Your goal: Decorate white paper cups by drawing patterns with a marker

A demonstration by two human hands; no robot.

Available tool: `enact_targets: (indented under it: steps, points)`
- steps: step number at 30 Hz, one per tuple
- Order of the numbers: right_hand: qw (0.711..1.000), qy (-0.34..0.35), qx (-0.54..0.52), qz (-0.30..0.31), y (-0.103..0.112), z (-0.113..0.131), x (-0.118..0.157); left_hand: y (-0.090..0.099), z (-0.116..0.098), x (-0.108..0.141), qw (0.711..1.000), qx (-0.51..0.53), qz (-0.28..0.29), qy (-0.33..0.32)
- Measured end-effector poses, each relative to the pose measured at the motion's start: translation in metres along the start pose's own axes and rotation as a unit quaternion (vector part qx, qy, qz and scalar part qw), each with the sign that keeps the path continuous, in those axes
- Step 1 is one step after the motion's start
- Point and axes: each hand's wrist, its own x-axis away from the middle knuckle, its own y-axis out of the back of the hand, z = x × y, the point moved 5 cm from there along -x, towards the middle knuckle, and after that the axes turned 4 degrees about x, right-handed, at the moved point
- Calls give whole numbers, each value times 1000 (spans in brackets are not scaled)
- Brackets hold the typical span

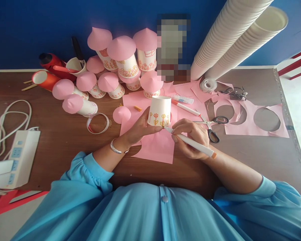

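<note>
A white paper cup (160,107), narrow end up, is held by my left hand (142,126), whose fingers wrap its left side and lower rim. Red and yellow-orange flowers are drawn around the cup's lower part. Pinched in my right hand (190,137) is a white marker (197,144) with an orange end; its tip touches or nearly touches the cup's lower rim. Pink paper (157,149) lies beneath both hands. Right of the cup are an orange marker cap end, a white marker (187,108) with a red end, and a glue stick (183,99).
Cups with pink cone roofs (121,48) crowd the back left. Black-handled scissors (213,120), cut pink sheets (256,134) and clear tape (208,85) are at right. Tall cup stacks (225,36) lean behind. A tape ring (97,131) and power strip (25,157) lie left.
</note>
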Motion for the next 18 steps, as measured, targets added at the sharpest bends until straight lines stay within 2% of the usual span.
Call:
enact_targets:
  steps: [8,12,18]
  points:
    - [996,-21,-57,-69,4,-9,4,-9,-10,-2,999,38,22,0]
    - [993,-18,-37,-107,3,-15,7,-10,-12,-1,995,90,31,20]
    - [996,-10,52,-74,-3,-12,-1,-9,-6,-1,991,120,36,48]
